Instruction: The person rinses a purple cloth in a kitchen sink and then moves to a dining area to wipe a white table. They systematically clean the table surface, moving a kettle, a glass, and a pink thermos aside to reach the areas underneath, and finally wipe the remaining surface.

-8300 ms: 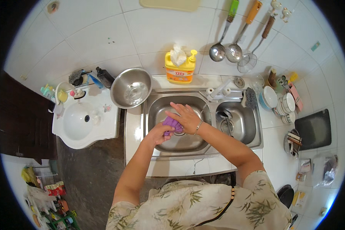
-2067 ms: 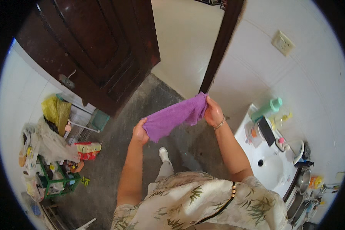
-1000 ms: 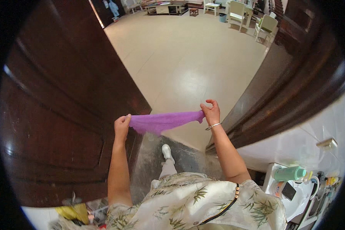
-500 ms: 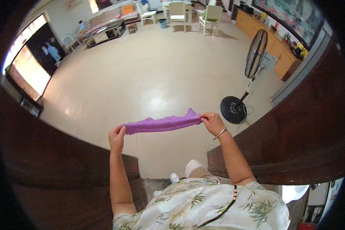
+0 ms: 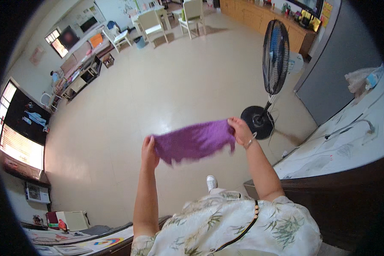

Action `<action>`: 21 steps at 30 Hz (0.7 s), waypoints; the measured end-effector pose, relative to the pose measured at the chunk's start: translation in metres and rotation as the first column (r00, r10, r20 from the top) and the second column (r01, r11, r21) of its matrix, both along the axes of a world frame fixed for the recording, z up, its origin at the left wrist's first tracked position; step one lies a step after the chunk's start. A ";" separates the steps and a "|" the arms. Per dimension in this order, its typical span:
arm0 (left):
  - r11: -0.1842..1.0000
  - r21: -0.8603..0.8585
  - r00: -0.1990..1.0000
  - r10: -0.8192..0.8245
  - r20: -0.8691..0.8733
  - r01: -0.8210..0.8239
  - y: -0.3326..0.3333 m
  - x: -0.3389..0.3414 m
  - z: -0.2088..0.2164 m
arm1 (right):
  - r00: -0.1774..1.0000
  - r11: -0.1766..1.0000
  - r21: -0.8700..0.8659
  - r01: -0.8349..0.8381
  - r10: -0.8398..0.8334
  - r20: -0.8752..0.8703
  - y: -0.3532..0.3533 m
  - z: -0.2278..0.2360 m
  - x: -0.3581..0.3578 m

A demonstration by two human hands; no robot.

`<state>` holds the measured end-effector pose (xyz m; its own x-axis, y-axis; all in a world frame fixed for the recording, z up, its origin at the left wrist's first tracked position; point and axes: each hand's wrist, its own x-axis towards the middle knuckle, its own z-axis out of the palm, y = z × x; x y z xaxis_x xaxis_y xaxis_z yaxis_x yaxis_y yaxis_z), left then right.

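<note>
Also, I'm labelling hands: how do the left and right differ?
The right hand wears a bracelet; the left hand wears none. In the picture, the right hand sits higher than the left. The left hand holds the cloth by its left end, the right hand by its right. Both grip an upper corner.

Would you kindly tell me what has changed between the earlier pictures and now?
The purple cloth, bunched up over the sink at first, is now spread between the left hand and the right hand. The person has moved away from the sink and out through the doorway, into view of the standing fan. Both hands still hold the cloth; the bracelet is still worn.
</note>
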<state>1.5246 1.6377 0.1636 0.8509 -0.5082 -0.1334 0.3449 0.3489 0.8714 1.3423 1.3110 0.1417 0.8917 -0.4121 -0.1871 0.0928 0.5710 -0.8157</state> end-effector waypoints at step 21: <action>0.935 -0.236 0.941 -0.304 -0.148 0.265 -0.261 0.303 0.044 | 0.981 0.907 -0.420 0.035 -0.112 -0.159 -0.090 0.044 0.350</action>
<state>1.8274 1.3771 0.2074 0.6383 -0.7580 -0.1340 0.5998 0.3807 0.7037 1.6923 1.2208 0.1857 0.8245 -0.5494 -0.1356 -0.0443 0.1762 -0.9834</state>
